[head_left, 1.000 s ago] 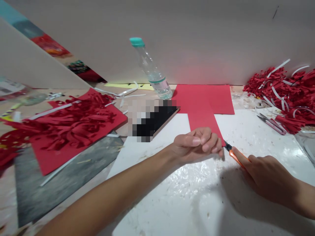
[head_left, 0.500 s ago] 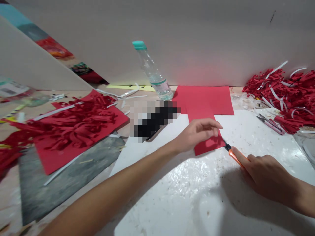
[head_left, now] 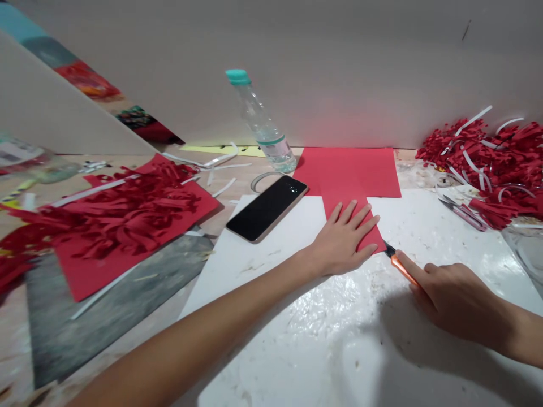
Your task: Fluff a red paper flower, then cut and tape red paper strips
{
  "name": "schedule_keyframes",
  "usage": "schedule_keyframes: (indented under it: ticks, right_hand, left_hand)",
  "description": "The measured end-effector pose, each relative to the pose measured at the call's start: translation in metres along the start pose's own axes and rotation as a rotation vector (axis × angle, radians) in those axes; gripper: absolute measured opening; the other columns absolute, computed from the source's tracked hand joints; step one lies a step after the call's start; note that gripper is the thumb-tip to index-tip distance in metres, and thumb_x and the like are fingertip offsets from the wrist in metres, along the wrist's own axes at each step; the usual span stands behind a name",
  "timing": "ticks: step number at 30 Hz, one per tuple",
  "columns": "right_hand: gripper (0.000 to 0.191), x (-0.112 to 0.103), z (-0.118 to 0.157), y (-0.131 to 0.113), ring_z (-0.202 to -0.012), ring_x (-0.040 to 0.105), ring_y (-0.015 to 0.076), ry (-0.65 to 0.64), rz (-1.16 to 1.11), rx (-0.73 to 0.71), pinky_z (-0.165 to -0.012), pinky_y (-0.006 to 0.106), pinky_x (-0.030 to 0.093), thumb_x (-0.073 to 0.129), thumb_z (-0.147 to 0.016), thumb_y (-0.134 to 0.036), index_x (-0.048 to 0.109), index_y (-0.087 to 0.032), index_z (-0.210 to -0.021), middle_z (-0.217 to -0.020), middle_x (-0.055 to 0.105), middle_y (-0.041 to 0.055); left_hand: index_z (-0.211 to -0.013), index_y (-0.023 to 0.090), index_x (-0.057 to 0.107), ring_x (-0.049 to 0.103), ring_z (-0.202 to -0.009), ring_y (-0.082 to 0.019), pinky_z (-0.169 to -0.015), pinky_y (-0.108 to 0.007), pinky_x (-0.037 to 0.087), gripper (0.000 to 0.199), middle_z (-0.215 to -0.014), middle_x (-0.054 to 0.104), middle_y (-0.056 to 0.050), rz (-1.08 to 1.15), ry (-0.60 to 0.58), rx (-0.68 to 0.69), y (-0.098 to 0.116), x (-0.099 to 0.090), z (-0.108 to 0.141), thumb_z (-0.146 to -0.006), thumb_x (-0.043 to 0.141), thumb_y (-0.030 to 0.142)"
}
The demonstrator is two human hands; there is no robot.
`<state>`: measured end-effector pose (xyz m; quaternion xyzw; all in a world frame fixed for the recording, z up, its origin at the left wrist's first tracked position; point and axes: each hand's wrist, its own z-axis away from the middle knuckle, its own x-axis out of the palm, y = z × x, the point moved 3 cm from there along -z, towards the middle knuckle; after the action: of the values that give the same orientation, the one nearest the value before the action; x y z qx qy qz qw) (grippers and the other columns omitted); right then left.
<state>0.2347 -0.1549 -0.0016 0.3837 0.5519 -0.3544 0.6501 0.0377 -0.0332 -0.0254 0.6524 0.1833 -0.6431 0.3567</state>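
My left hand (head_left: 345, 240) lies flat with spread fingers on the near end of a red sheet strip (head_left: 339, 199). The strip's far part overlaps a wider red sheet (head_left: 377, 169) against the wall. In my right hand (head_left: 453, 302) is an orange utility knife (head_left: 401, 265), my index finger stretched along its handle. Its dark tip touches or nearly touches the strip's near right corner; the exact contact is too small to tell. A glossy white board (head_left: 297, 339) lies beneath both hands.
Left of the strip lie a phone (head_left: 267, 209) and a leaning plastic bottle (head_left: 271, 133). Red fringed scraps cover a red sheet (head_left: 85, 277) over a grey mat (head_left: 106, 316). At right are small pink snips (head_left: 464, 215) and a heap of red cuttings (head_left: 504, 158).
My left hand has gone from raised and curled above the strip to flattened and spread on it. My right hand and the knife have barely moved.
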Motion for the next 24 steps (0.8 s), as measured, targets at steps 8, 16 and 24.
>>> schedule_keyframes:
  ticks: [8,16,24]
  right_hand:
    - [0.061,-0.0014,-0.0016,-0.0017,-0.049,0.061,0.0168,0.026,0.007,-0.013,-0.051,0.033,0.015,0.045,-0.091,-0.019,0.035,-0.014,-0.151,-0.066,0.066,0.0015]
    - [0.060,-0.0009,-0.0025,-0.0003,-0.050,0.063,0.0176,0.023,0.002,-0.015,-0.052,0.033,0.015,0.043,-0.092,-0.019,0.034,-0.015,-0.152,-0.065,0.067,0.0017]
    - [0.061,-0.0001,-0.0019,0.0009,-0.049,0.061,0.0162,0.034,-0.004,-0.024,-0.051,0.033,0.015,0.045,-0.090,-0.018,0.034,-0.014,-0.151,-0.063,0.066,0.0011]
  left_hand:
    - [-0.157,0.029,0.030,0.005,-0.155,-0.038,-0.119,-0.069,-0.001,0.060,-0.167,0.020,-0.002,0.002,-0.046,0.131,0.0013,-0.0039,0.0023,-0.102,0.029,0.054]
    - [-0.157,0.030,0.031,0.006,-0.155,-0.037,-0.119,-0.067,-0.001,0.060,-0.167,0.021,-0.002,0.005,-0.038,0.131,-0.0001,-0.0032,0.0028,-0.101,0.030,0.054]
    - [-0.157,0.029,0.030,0.005,-0.156,-0.036,-0.120,-0.066,0.000,0.061,-0.167,0.019,-0.002,-0.016,-0.057,0.116,0.0010,-0.0042,0.0021,-0.102,0.029,0.054]
